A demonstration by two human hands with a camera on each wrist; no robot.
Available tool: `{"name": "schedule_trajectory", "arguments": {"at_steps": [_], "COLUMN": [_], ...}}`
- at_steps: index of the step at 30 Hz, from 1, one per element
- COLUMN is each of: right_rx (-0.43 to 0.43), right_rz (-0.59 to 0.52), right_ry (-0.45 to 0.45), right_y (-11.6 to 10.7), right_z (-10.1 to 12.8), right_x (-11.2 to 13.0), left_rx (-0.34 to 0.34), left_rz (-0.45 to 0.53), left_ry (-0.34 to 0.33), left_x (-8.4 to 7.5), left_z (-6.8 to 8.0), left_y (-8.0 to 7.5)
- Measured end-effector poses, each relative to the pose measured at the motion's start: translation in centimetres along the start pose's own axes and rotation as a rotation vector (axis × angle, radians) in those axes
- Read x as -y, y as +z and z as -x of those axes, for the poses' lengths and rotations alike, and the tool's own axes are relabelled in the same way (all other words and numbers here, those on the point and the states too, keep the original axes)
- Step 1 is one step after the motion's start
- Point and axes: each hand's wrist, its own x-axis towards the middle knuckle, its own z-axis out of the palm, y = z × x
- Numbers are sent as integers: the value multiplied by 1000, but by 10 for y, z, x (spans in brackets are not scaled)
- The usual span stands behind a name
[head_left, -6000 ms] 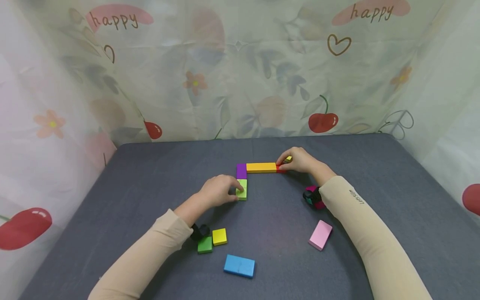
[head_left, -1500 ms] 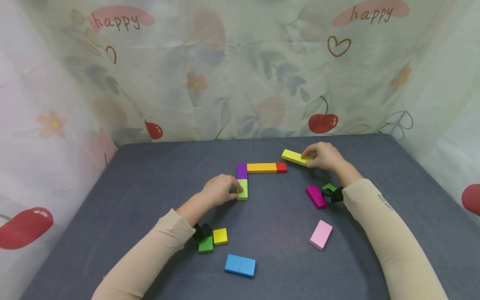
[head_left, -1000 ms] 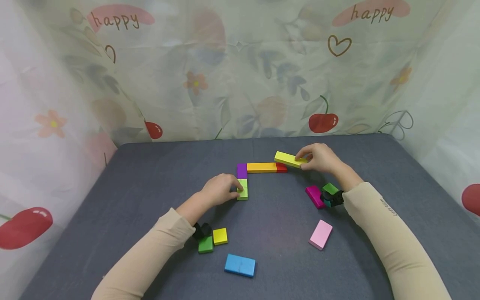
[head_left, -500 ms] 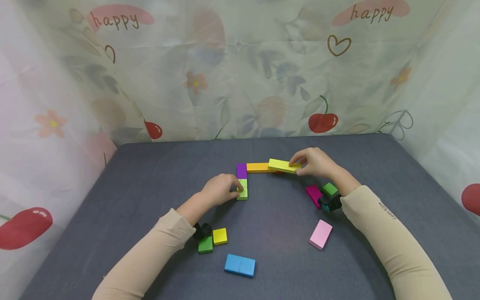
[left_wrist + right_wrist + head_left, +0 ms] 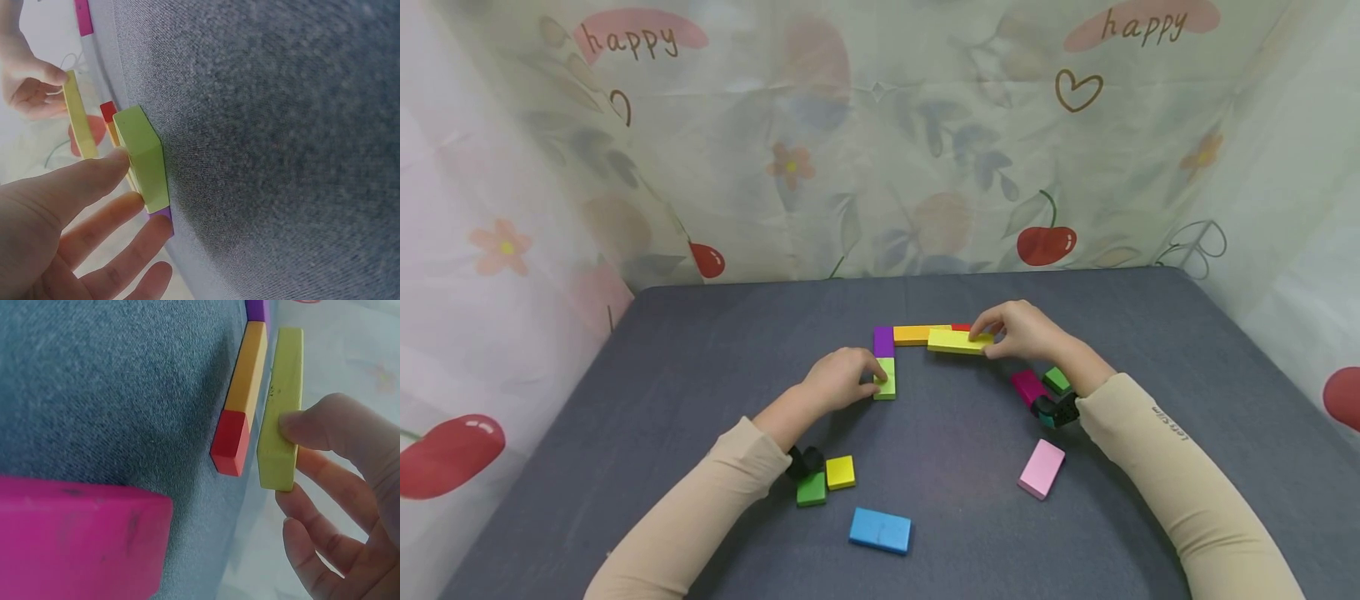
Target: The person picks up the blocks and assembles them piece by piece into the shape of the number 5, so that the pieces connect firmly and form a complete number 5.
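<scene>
Pale curtains printed with cherries and orange flowers flank and back the dark grey surface.

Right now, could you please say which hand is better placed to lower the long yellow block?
Probably the right hand: it pinches the long yellow block above the table; the left hand touches the lime block.

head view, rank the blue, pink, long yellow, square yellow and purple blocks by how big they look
1. Blue block
2. Pink block and long yellow block: too close to rank, as the right hand covers part of the yellow
3. Square yellow block
4. Purple block
</scene>
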Motion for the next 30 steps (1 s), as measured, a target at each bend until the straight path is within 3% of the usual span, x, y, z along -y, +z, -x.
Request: {"name": "schedule_trajectory", "arguments": {"at_steps": [12, 30], "right_rx": [31, 70], "right_rz": [11, 2], "right_ry": [4, -93], "right_y": [2, 11], "right_z": [0, -2], "right_x": [3, 13], "left_rx": [4, 4], "left_rz": [3, 6], "left_ry": [-7, -10], "left_x": [0, -1], "left_z": [-1, 0], "left_y": [0, -1]}}
